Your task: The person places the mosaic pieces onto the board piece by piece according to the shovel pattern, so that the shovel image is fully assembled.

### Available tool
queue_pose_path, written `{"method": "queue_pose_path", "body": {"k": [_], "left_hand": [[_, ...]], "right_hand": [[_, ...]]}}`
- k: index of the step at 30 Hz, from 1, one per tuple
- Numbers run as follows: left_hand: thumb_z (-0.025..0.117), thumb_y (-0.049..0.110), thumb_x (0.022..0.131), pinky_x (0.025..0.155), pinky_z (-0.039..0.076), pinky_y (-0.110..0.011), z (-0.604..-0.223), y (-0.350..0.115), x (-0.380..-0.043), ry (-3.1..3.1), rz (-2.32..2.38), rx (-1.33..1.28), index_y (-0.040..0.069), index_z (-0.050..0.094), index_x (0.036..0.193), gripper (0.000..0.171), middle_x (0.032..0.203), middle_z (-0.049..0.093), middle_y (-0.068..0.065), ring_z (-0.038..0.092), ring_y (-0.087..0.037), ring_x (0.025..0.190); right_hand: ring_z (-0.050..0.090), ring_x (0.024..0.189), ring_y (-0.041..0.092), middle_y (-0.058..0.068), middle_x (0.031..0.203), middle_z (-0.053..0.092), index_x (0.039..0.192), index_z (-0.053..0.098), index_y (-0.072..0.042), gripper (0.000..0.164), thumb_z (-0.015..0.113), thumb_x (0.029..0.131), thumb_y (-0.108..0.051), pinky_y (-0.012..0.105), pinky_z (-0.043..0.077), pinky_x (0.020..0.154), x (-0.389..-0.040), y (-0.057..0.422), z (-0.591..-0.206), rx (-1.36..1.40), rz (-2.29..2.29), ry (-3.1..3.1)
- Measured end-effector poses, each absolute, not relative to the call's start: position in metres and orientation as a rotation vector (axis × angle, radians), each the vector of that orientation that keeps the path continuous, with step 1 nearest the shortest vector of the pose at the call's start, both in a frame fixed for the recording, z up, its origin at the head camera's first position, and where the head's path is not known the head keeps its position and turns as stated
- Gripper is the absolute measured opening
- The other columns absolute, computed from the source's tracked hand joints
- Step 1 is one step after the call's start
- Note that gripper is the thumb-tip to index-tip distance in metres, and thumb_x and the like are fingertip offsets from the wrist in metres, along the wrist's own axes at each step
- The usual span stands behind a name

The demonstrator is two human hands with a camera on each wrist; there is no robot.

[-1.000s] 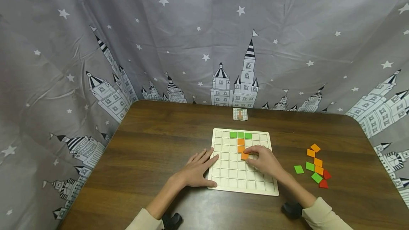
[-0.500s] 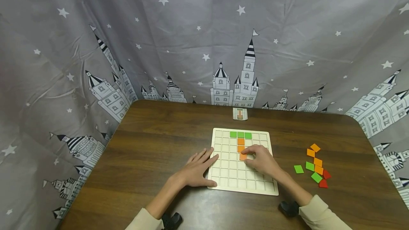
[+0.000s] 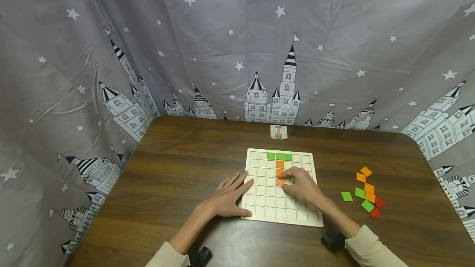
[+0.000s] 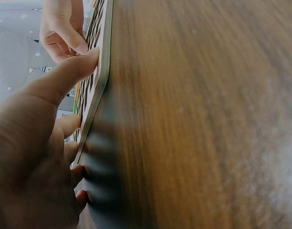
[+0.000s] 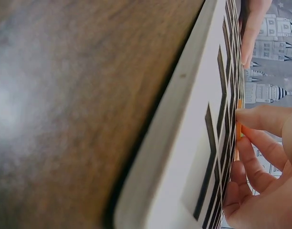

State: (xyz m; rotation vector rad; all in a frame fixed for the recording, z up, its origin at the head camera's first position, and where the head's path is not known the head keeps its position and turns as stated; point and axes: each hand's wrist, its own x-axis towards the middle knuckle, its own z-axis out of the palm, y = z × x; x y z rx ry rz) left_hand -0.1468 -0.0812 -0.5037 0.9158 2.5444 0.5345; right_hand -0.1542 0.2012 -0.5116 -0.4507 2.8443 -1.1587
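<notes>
A pale wooden grid board [image 3: 265, 202] lies flat on the table. Three green tiles [image 3: 280, 156] form a row in its top cells, and a column of orange tiles [image 3: 280, 164] runs down from the middle one. My right hand [image 3: 302, 185] pinches the lowest orange tile [image 3: 280, 181] between thumb and fingers at the bottom of that column. The right wrist view shows this orange tile [image 5: 239, 125] edge-on at the board's surface. My left hand [image 3: 229, 198] rests spread on the board's left edge, thumb and index fingertip on its rim.
On the table right of the board lie loose orange tiles [image 3: 369, 188], green tiles [image 3: 346, 196] and red pieces [image 3: 375, 213]. A small card with a printed grid picture [image 3: 278, 132] sits behind the board. A grey patterned curtain [image 3: 208, 52] hangs behind the table.
My right hand has shifted slightly left with the orange tile, which now lines up straight under the orange column. My left hand has stayed in place.
</notes>
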Motion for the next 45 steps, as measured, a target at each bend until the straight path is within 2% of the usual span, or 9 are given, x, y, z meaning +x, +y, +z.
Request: {"method": "queue_pose_path", "body": {"k": [29, 36, 39, 45], "left_hand": [[0.072, 0.055, 0.086, 0.117, 0.01, -0.055, -0.503, -0.081, -0.147, 2.535, 0.539, 0.906, 0.018, 0.028, 0.16, 0.093, 0.167, 0.01, -0.008, 0.006, -0.032, 0.151], [0.071, 0.055, 0.086, 0.117, 0.009, -0.054, -0.504, -0.081, -0.147, 2.535, 0.542, 0.912, 0.018, 0.028, 0.16, 0.093, 0.167, 0.009, -0.008, 0.006, -0.031, 0.151], [0.072, 0.054, 0.086, 0.117, 0.01, -0.054, -0.504, -0.081, -0.147, 2.535, 0.549, 0.915, 0.017, 0.028, 0.16, 0.093, 0.167, 0.009, -0.009, 0.006, -0.032, 0.151], [0.073, 0.053, 0.086, 0.117, 0.01, -0.056, -0.502, -0.082, -0.146, 2.523, 0.576, 0.913, 0.016, 0.029, 0.159, 0.093, 0.166, 0.01, -0.01, 0.006, -0.033, 0.151]], "right_hand": [[0.064, 0.106, 0.031, 0.005, 0.105, 0.072, 0.103, 0.078, -0.006, 0.024, 0.077, 0.079, -0.002, 0.049, 0.047, 0.094, -0.153, 0.208, -0.511, -0.448, -1.179, 2.833], [0.062, 0.105, 0.029, 0.007, 0.113, 0.071, 0.109, 0.077, -0.008, 0.024, 0.076, 0.085, -0.008, 0.047, 0.049, 0.089, -0.151, 0.231, -0.503, -0.353, -1.219, 2.825], [0.06, 0.099, 0.029, 0.011, 0.115, 0.07, 0.111, 0.076, -0.006, 0.024, 0.076, 0.088, -0.01, 0.046, 0.047, 0.082, -0.15, 0.247, -0.498, -0.307, -1.231, 2.865], [0.063, 0.103, 0.04, 0.02, 0.117, 0.067, 0.117, 0.072, -0.002, 0.028, 0.074, 0.091, -0.012, 0.056, 0.049, 0.087, -0.146, 0.281, -0.488, -0.201, -1.247, 2.942]]}}
